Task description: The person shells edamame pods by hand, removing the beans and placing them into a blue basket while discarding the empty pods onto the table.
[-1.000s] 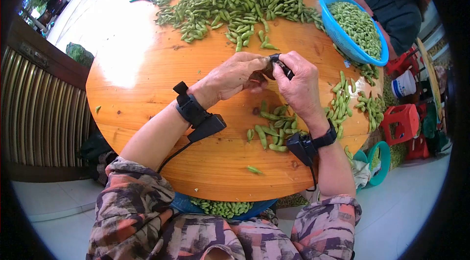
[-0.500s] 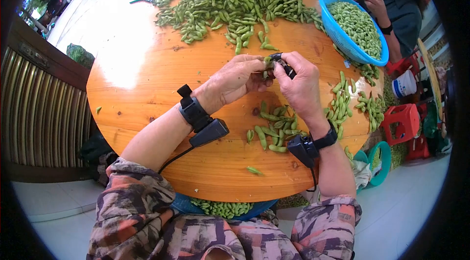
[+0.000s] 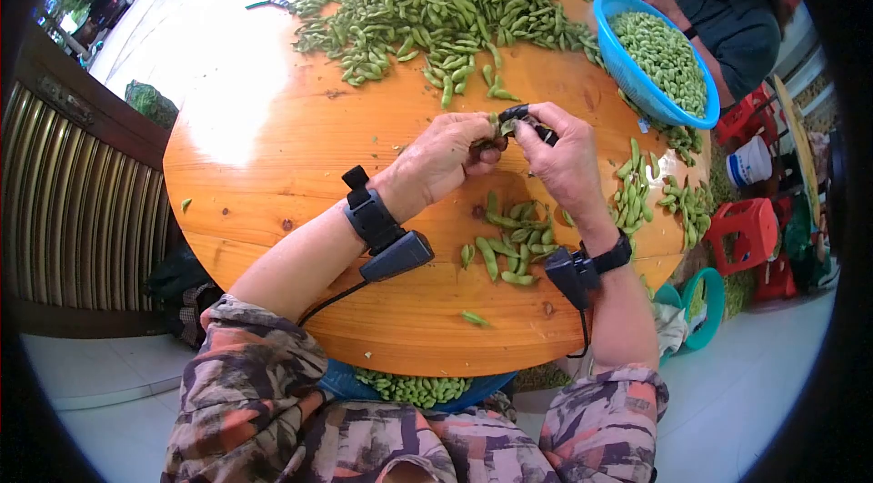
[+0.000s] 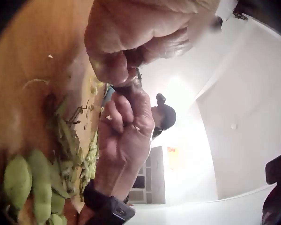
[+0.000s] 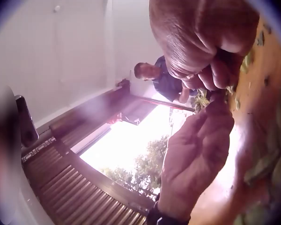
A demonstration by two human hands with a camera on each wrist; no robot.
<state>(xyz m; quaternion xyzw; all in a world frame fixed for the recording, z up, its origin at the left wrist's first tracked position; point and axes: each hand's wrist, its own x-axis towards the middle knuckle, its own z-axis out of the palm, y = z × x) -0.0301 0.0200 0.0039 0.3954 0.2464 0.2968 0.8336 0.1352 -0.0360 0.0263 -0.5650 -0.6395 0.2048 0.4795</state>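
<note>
Both hands meet over the middle of the table, fingertips to fingertips. My left hand pinches a green soybean pod, mostly covered by the fingers. From the other side, my right hand has its thumb and curled fingers on the same pod. A black item lies along the right thumb and index finger; I cannot tell what it is. Just below the hands is a small group of pods. The left wrist view shows plump pods close by on the wood.
A big heap of pods covers the far side. At the right are a blue basket of green beans and more loose pods. A blue basin with beans sits below the near edge. Another person sits at the far right.
My hands stay together, with the left shifted slightly down and right. Green pod material shows between the fingertips, where it was dark before. The other person's hand rose, then came down again.
</note>
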